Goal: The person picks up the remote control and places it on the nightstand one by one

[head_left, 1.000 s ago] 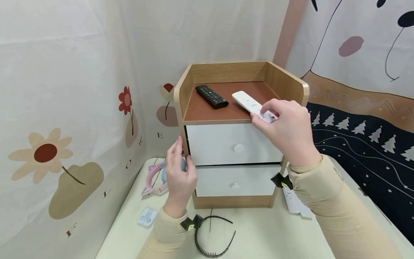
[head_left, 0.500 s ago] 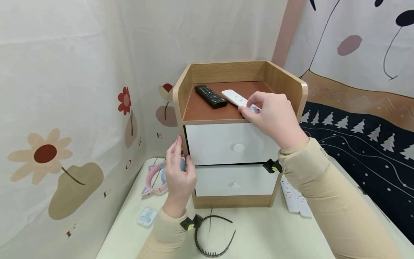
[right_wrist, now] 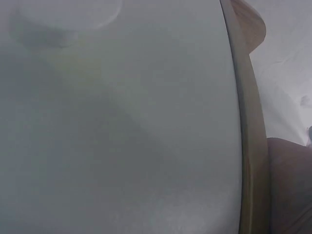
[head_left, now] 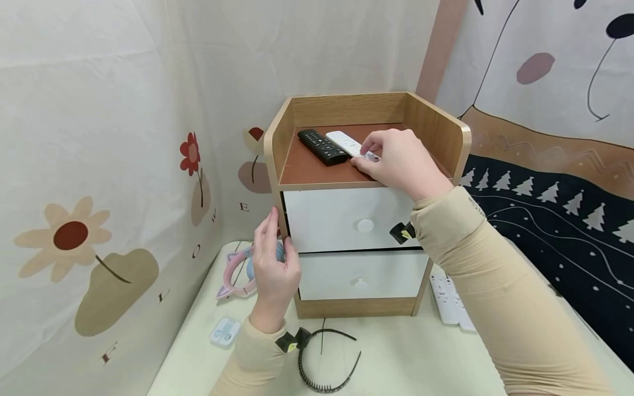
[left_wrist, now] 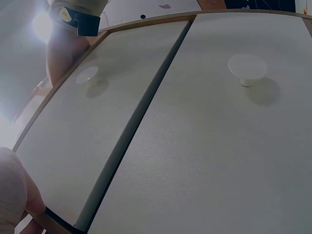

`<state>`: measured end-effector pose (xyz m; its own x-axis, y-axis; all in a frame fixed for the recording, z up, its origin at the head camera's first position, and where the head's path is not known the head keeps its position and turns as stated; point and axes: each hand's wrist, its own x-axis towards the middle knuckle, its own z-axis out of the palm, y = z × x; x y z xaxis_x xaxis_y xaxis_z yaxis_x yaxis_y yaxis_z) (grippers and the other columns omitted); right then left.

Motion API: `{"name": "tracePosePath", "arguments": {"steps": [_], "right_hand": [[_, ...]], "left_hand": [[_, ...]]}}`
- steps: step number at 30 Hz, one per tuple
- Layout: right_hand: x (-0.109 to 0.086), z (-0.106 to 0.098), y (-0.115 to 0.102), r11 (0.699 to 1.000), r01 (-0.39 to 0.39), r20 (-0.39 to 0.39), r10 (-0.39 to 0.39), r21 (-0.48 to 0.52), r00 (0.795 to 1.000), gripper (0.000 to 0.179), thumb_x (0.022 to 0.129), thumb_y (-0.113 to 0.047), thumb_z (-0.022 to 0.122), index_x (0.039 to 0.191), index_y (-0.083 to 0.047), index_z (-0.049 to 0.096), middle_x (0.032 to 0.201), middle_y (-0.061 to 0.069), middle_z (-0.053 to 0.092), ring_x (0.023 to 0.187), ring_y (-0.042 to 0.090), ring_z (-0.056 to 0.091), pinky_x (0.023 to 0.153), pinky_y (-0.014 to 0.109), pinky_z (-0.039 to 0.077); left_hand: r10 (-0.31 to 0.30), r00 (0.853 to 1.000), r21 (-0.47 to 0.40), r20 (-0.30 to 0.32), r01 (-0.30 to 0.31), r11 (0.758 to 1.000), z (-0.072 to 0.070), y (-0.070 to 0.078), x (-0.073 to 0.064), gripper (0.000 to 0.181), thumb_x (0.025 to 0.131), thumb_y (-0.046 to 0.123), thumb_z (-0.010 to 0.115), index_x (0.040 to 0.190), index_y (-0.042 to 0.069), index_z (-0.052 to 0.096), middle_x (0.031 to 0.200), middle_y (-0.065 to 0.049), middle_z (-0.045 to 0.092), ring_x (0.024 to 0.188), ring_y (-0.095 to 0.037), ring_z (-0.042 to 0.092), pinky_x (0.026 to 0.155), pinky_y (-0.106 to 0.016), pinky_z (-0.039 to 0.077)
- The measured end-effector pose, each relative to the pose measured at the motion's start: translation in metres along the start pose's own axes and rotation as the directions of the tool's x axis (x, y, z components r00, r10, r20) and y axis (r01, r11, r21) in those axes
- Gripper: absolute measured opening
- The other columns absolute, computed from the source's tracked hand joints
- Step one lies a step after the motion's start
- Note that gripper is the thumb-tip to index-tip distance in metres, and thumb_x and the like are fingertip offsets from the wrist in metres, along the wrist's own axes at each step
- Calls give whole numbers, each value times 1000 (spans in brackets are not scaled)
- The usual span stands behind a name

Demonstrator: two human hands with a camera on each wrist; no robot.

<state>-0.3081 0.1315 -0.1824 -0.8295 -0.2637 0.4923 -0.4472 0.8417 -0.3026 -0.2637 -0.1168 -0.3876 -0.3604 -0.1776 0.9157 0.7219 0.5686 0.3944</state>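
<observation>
My right hand pinches the near end of a white remote control over the brown top shelf of a small wooden cabinet. Right beside it lies a black remote control, slanted the same way. My left hand, fingers straight, rests against the cabinet's left side. Below the shelf are two closed drawers with white fronts, an upper drawer and a lower drawer, each with a round knob. Mostly the drawer front fills the right wrist view; the remote is hidden there.
On the table a black toothed headband lies in front of the cabinet. To the left are pink cat-ear headphones and earphones in a clear case. White power strips lie at right, partly behind my sleeve.
My right hand has moved left and slightly back with the white remote control, bringing it from the shelf's right front to beside the black one. The left hand has stayed in place.
</observation>
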Motion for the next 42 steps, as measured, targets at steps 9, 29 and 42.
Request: {"name": "tracePosePath", "arguments": {"steps": [9,29,42], "right_hand": [[15,-1,2,999,40,96,-41,15,994,31,103,-36,71,120,-12,78,119,14,80,109,29,73,99,48,56],[21,3,9,997,69,254,-62,-19,965,48,111,-37,55,156,-21,63,150,14,70,143,32,62,124,54,44],[14,3,6,995,94,166,-96,20,981,54,111,-35,59,162,-19,57,163,8,61,153,30,56,129,53,41]], "left_hand": [[-2,1000,11,1,2,1000,-1,1,1,63,97,-14,59,159,-4,53,144,-30,62,118,-41,65,93,-29,56],[-8,1000,3,7,8,1000,-3,2,0,63,97,-14,60,159,-4,53,144,-30,62,115,-40,65,92,-30,56],[-12,1000,18,3,12,1000,-5,1,-2,63,98,-13,60,160,-3,53,143,-30,63,116,-40,65,92,-34,58]]}}
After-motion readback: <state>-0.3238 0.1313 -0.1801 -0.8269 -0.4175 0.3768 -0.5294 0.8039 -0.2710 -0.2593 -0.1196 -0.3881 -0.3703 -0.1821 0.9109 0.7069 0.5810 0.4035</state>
